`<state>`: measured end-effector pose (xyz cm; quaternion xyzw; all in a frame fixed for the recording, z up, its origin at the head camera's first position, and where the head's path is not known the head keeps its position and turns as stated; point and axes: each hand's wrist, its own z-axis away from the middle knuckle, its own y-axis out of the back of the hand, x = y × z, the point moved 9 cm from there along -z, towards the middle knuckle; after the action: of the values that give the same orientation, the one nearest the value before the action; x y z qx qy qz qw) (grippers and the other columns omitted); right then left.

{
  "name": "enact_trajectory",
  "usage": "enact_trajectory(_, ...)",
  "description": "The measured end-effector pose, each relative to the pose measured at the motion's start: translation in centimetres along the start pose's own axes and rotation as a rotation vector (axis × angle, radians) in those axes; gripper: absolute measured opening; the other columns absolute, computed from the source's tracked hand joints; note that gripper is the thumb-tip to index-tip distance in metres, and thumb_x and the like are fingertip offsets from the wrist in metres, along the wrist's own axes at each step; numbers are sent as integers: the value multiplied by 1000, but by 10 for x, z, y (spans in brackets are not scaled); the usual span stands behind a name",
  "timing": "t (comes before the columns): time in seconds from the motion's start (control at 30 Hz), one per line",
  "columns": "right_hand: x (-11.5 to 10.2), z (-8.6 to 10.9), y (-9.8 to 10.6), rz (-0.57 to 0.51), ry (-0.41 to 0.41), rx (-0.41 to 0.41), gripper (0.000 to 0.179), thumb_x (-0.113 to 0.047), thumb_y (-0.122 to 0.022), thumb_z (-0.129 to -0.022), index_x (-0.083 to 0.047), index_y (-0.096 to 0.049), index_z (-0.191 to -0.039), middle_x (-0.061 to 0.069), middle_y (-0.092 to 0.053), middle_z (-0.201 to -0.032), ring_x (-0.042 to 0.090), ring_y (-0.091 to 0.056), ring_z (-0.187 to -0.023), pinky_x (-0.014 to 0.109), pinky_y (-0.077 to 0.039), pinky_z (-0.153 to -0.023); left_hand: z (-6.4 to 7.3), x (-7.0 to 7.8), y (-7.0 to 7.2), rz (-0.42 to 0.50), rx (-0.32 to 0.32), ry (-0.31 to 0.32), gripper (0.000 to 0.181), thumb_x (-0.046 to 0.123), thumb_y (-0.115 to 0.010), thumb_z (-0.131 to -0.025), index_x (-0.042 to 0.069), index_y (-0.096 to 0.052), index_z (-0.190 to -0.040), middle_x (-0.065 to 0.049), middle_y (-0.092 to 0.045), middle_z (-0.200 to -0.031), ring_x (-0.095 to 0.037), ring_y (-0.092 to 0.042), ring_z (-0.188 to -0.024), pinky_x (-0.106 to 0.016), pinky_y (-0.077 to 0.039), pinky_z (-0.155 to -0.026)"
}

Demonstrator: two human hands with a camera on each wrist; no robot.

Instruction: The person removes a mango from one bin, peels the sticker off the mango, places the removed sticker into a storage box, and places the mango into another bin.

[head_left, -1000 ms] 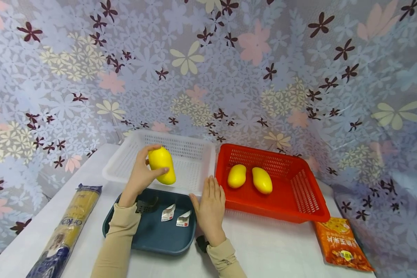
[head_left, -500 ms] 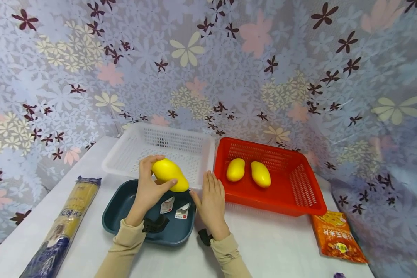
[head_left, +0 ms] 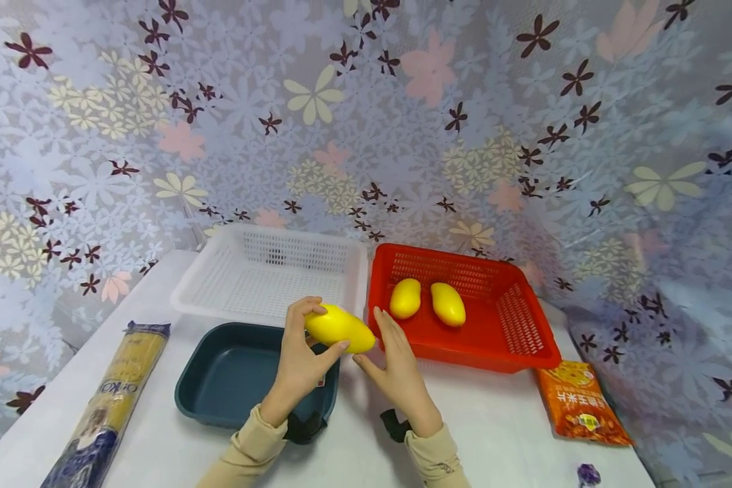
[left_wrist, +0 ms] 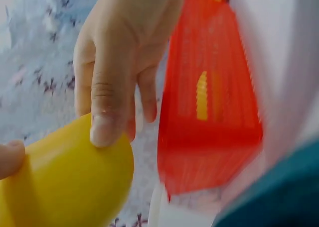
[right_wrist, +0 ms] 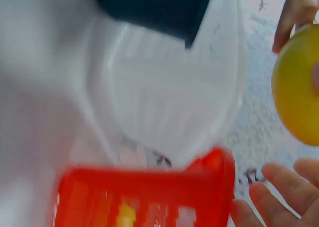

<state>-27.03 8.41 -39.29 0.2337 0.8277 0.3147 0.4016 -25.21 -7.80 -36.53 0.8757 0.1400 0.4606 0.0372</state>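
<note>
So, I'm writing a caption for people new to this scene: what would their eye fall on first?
Probably the bright yellow fruit held in the person's left grip, near the middle of the head view. Next would come the red basket beyond it to the right, with two more yellow fruits inside. Behind it all spreads the flowered backdrop.

Left hand (head_left: 300,362) curled, gripping; right hand (head_left: 400,371) loosely extended.

From my end it looks homely, though I can't pin down the room: flower-patterned fabric (head_left: 250,135) behind a white table (head_left: 488,420) with packaged food (head_left: 582,403).
</note>
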Motion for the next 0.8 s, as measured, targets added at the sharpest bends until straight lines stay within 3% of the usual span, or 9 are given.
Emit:
enact_trajectory(0.17,14,19,26,50,-3,8,95,-23,-83,-75,-7,-29,-152,16,-43,-150,37,-42,-136,56,-39,-107,14,16,-16,-53,-28,-100,59,1,-84,-69,9,-54,-119,-15,-43,-127,-27,-51,-112,-33,-55,-85)
enact_trajectory(0.37,26,49,42,44,-33,-23,100,-24,-84,-73,-14,-26,-154,11,-51,-144,33,-50,-129,55,-44,-102,40,25,-41,-190,-28,-200,60,5,-89,-60,15,-63,-113,-12,-44,-120,-23,-49,-113,-36,-53,-89)
enact_trajectory(0.5,36,68,37,-109,-87,-106,98,-18,-82,-75,-13,-24,-154,15,-48,-146,35,-50,-129,53,-46,-100,59,25,-60,-269,-45,-210,59,8,-89,-63,14,-60,-114,-12,-46,-126,-24,-52,-116,-39,-53,-93)
enact_trajectory(0.7,61,87,17,-344,-234,-255,84,-12,-72,-85,-10,-23,-154,18,-45,-148,36,-50,-128,33,-48,-102,77,21,-79,-340,-74,-229,56,9,-86,-68,14,-60,-117,-12,-50,-132,-25,-50,-122,-42,-49,-97)
enact_trajectory(0.8,71,93,8,-466,-306,-300,79,-13,-68,-89,-9,-23,-154,18,-44,-149,38,-50,-129,33,-48,-102,84,14,-89,-394,-130,-205,56,8,-85,-68,14,-60,-117,-16,-50,-132,-27,-52,-120,-42,-51,-95)
